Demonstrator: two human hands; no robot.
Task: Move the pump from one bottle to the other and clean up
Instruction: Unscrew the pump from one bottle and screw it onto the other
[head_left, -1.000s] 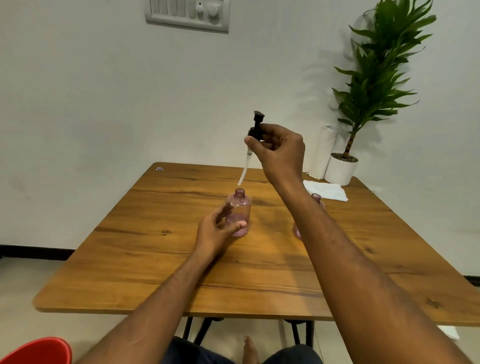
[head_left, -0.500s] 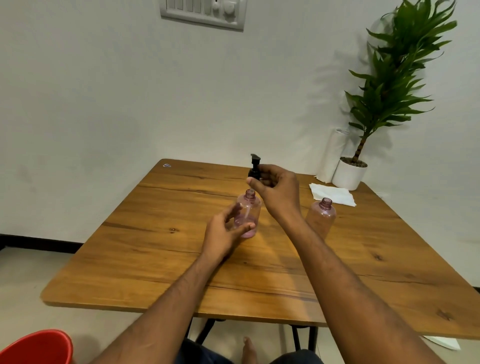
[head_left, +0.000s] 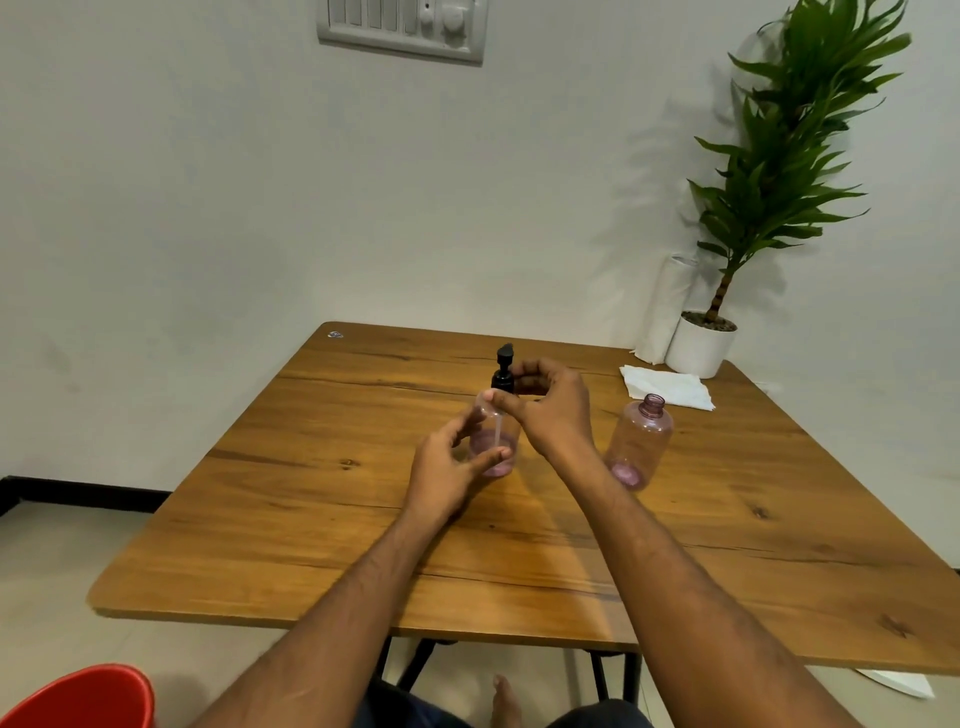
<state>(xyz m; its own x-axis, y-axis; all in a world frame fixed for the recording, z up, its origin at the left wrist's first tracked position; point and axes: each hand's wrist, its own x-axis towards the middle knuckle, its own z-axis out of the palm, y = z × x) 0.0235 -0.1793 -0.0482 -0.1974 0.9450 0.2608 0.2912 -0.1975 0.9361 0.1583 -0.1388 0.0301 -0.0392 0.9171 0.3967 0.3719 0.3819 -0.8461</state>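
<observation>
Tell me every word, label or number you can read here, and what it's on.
None can be read.
Small round sticker at the table's far left corner: too small and blurred.
Switch panel on the wall: no legible marks.
Both pink bottles and the black pump: no labels visible.

I see lots of bare brown wooden table (head_left: 322, 509) on the left side and near me, so a hand could slide in there with nothing to bump. In the middle my left hand (head_left: 447, 467) and right hand (head_left: 556, 410) crowd around the clear pink plastic bottle with the black pump (head_left: 493, 441), and the open clear pink bottle (head_left: 639, 441) stands just beside my right arm. The far right corner is blocked by a folded white paper napkin (head_left: 667, 387), a white paper roll (head_left: 665, 312) and a green plant in a white pot (head_left: 701, 345).
</observation>
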